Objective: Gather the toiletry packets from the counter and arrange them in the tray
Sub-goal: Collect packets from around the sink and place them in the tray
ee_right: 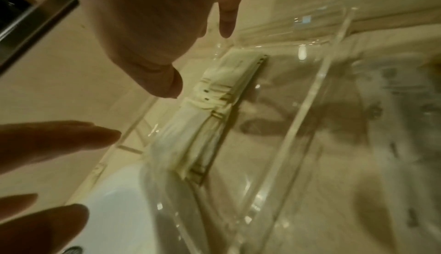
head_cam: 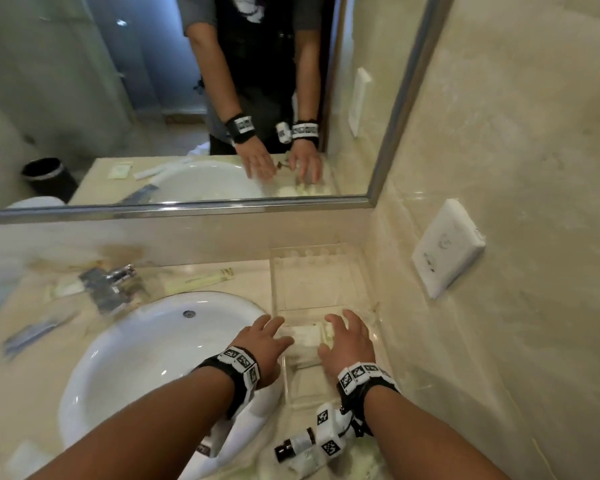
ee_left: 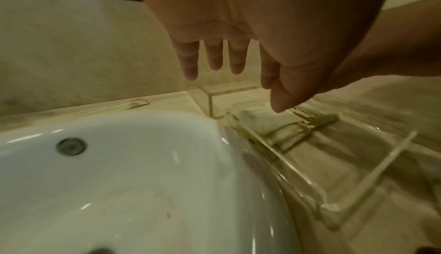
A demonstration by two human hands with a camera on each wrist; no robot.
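Observation:
A clear acrylic tray (head_cam: 312, 271) with dividers stands on the counter right of the sink, against the back wall. A stack of pale toiletry packets (head_cam: 307, 336) (ee_right: 214, 111) (ee_left: 260, 120) lies in its middle compartment. My left hand (head_cam: 267, 336) hovers at the tray's left edge, fingers straight and spread (ee_left: 214, 58), holding nothing. My right hand (head_cam: 347, 337) hovers over the packets' right end, fingers spread (ee_right: 157, 80), also empty. More packets lie on the counter: a long one (head_cam: 201, 280) behind the sink, others at the left (head_cam: 32, 332).
The white sink basin (head_cam: 160, 358) fills the lower left, with a chrome faucet (head_cam: 115, 282) behind it. A small dark-capped bottle (head_cam: 293, 443) lies on the counter near my right wrist. A wall socket (head_cam: 445, 247) sits on the right wall; a mirror is behind.

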